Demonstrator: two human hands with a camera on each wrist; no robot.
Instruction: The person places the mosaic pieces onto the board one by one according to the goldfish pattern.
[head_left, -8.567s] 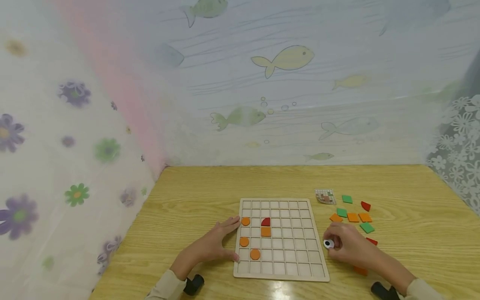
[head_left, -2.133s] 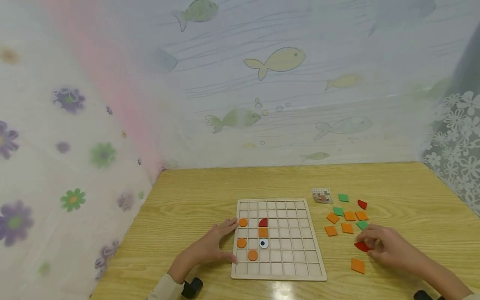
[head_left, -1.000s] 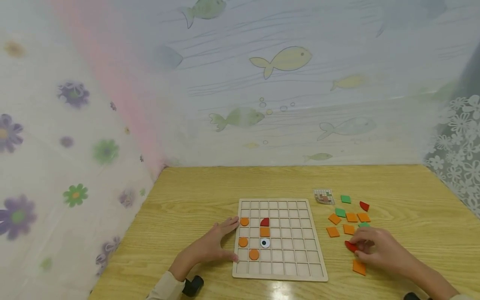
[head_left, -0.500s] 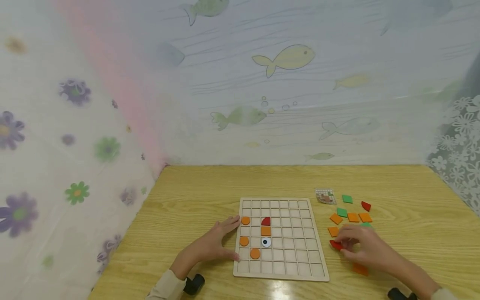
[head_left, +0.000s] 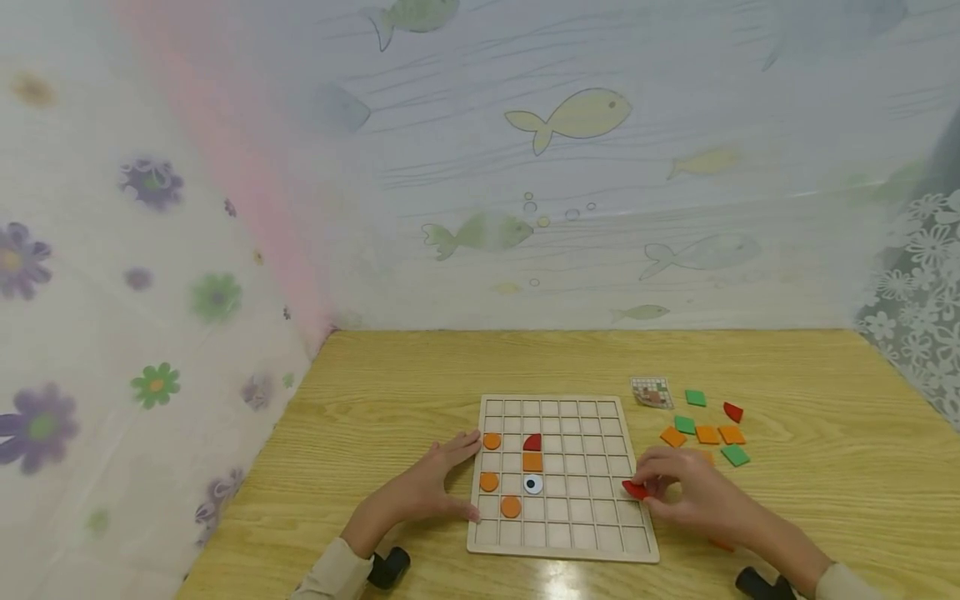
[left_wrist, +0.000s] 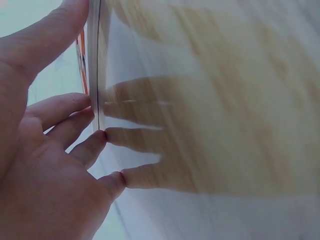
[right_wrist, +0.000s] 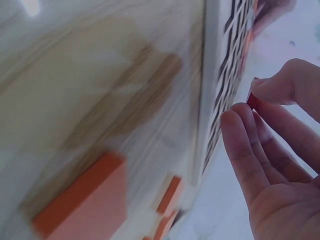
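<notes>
My right hand (head_left: 690, 492) pinches a red quarter-circle tile (head_left: 634, 490) between thumb and fingers, over the right edge of the wooden grid board (head_left: 588, 554). In the right wrist view only a small part of that red tile (right_wrist: 251, 101) shows between the fingers. My left hand (head_left: 423, 486) rests against the board's left edge, thumb and fingers spread. The left wrist view shows its fingertips (left_wrist: 82, 100) touching the board's side. In the board's cells lie several orange discs (head_left: 511, 507), a red quarter-circle (head_left: 532, 442), an orange square (head_left: 532, 462) and an eye disc (head_left: 532, 483).
Right of the board lie several orange squares (head_left: 707, 435), several green squares (head_left: 735, 455) and another red quarter-circle (head_left: 732, 412). A small pattern card (head_left: 651, 392) lies beyond the board's far right corner. One orange square (head_left: 722, 545) is mostly hidden under my right forearm.
The eye disc has gone from my right hand into a board cell. My right hand then took a red quarter-circle from the table and carried it left to the board. My left hand stays put.
</notes>
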